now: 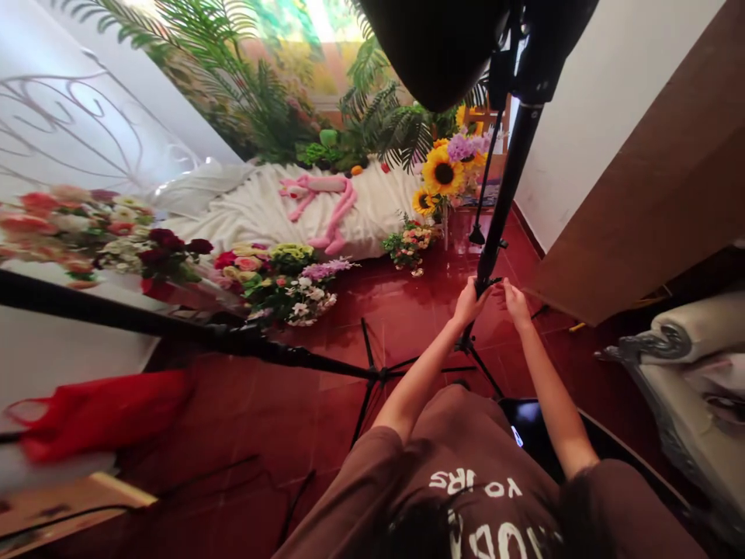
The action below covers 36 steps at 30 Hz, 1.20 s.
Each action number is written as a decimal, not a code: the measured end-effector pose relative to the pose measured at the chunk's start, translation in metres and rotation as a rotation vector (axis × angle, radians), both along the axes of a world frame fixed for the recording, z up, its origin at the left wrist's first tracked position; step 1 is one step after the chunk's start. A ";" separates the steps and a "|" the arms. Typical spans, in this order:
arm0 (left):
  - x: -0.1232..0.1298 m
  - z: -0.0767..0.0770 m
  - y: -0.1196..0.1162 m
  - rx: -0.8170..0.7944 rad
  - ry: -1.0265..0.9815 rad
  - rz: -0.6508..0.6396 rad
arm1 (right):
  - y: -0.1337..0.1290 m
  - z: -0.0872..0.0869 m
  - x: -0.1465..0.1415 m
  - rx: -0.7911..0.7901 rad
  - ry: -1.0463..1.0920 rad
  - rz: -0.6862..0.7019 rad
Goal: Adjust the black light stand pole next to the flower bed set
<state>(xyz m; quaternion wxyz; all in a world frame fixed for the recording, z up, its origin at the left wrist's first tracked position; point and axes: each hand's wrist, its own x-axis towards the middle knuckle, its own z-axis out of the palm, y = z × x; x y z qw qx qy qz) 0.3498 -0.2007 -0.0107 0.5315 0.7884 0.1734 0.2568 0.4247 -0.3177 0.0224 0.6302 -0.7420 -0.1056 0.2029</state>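
A black light stand rises steeply in front of me, with a dark lamp head cut off at the top of the view. My left hand is closed around the stand's pole at a joint low on it. Just right of the pole is my right hand, its fingers stretched upward close to a small black knob that juts from the joint. Whether those fingertips touch the knob is hard to see. The stand's legs spread on the red tiled floor below.
Another black stand crosses from the left, its legs spread nearby. Beyond are a white draped couch with a pink plush toy, flowers and sunflowers. A red bag lies left; an ornate sofa stands right.
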 end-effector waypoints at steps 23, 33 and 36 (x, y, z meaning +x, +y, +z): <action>0.002 -0.006 0.002 0.068 0.017 -0.002 | -0.006 0.009 0.052 0.100 0.069 0.518; 0.002 -0.005 0.002 0.053 0.028 -0.002 | -0.006 0.039 0.078 0.023 0.059 0.737; 0.001 -0.004 0.002 0.057 0.037 -0.005 | 0.000 0.037 0.081 0.022 -0.057 0.706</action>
